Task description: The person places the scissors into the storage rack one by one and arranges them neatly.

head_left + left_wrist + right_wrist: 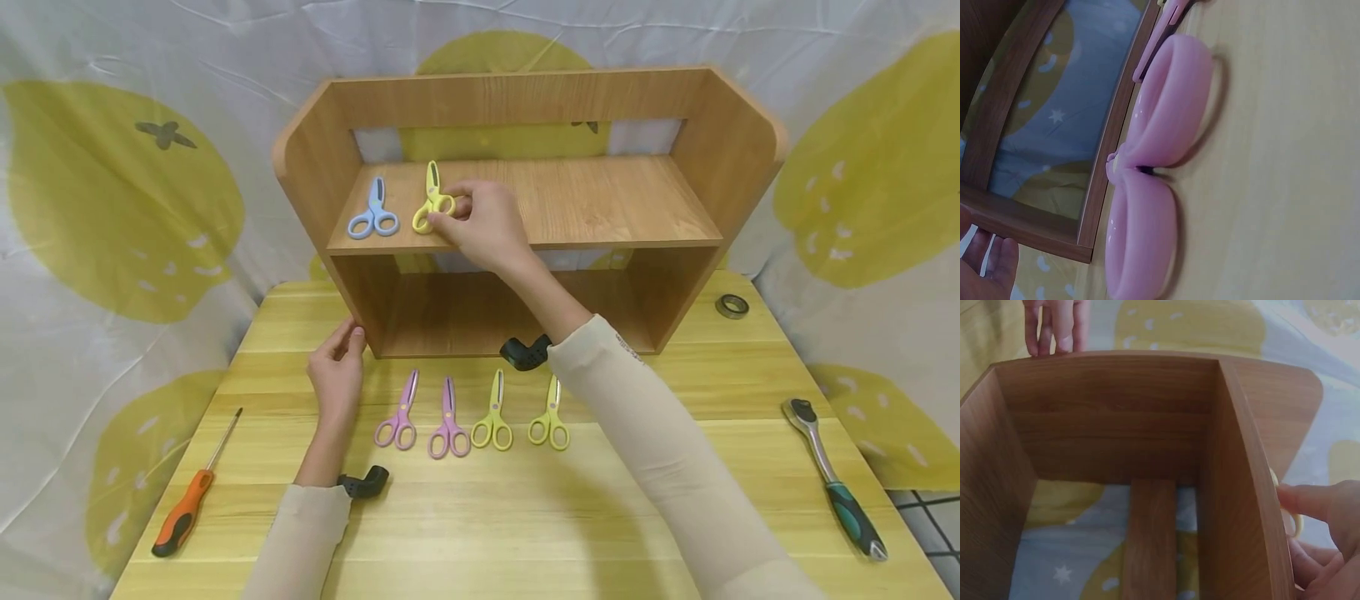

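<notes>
My right hand (487, 221) is over the upper board of a wooden shelf unit (600, 200), thumb and fingers pinching the handles of yellow scissors (432, 196). Their blades point toward the back. Blue scissors (377, 200) lie to the left on that same board. Low on the unit's left side, the fingertips of my left hand (337, 371) touch the outer panel, fingers fairly straight, as the right wrist view also shows. On the table in front lie two pink scissors (447, 417) and two yellow scissors (492, 417); large pink handle loops (1147, 231) fill the left wrist view.
An orange-handled screwdriver (183, 508) lies at the table's left. On the right are a ratchet wrench (836, 475) and, farther back, a roll of tape (732, 306). Lemon-print cloth (120, 200) hangs behind and beside the table.
</notes>
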The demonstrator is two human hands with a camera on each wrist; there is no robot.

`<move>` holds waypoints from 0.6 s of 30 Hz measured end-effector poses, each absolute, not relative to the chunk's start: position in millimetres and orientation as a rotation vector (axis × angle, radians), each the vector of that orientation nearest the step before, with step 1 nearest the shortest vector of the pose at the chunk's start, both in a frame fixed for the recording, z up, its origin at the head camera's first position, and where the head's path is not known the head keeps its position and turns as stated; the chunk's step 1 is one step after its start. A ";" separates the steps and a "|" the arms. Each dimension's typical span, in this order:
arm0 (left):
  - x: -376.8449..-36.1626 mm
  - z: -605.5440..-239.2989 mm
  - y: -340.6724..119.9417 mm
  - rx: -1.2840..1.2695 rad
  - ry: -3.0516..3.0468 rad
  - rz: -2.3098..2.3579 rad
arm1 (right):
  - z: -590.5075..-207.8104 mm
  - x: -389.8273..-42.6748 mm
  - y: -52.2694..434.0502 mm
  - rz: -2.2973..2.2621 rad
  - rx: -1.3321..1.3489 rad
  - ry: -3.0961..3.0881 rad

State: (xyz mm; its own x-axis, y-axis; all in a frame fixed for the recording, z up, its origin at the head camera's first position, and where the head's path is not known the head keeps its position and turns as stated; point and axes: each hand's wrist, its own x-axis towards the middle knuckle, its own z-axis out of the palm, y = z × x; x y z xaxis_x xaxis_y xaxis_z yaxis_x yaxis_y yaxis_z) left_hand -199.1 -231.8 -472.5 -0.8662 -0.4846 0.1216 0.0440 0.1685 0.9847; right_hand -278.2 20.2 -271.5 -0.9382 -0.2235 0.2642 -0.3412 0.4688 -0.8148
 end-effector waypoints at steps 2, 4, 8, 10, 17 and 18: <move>-199.1 -472.7 -231.5 0.412 -2.047 -1.730 | -270.5 -279.2 18.0 1.415 0.483 -2.633; -198.9 -473.0 -231.7 0.409 -2.052 -1.722 | -269.8 -279.4 16.2 1.337 0.467 -2.675; -198.6 -473.0 -231.9 0.400 -2.057 -1.725 | -269.3 -278.5 13.9 1.212 0.446 -2.730; -198.7 -472.8 -232.0 0.400 -2.064 -1.726 | -269.5 -277.9 13.2 1.170 0.443 -2.744; -198.6 -472.7 -233.9 0.414 -2.089 -1.690 | -270.5 -276.9 11.7 1.020 0.472 -2.777; -198.5 -472.7 -234.1 0.415 -2.087 -1.689 | -270.6 -276.6 11.5 1.018 0.477 -2.775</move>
State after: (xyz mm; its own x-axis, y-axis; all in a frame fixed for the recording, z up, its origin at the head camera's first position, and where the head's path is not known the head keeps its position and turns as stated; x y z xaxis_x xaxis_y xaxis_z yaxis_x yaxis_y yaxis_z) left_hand -198.5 -234.1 -472.7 -0.8667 -0.4801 0.1350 0.0319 0.2168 0.9757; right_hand -276.6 11.5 -270.6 -0.9385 -0.2439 0.2444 -0.3441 0.7195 -0.6033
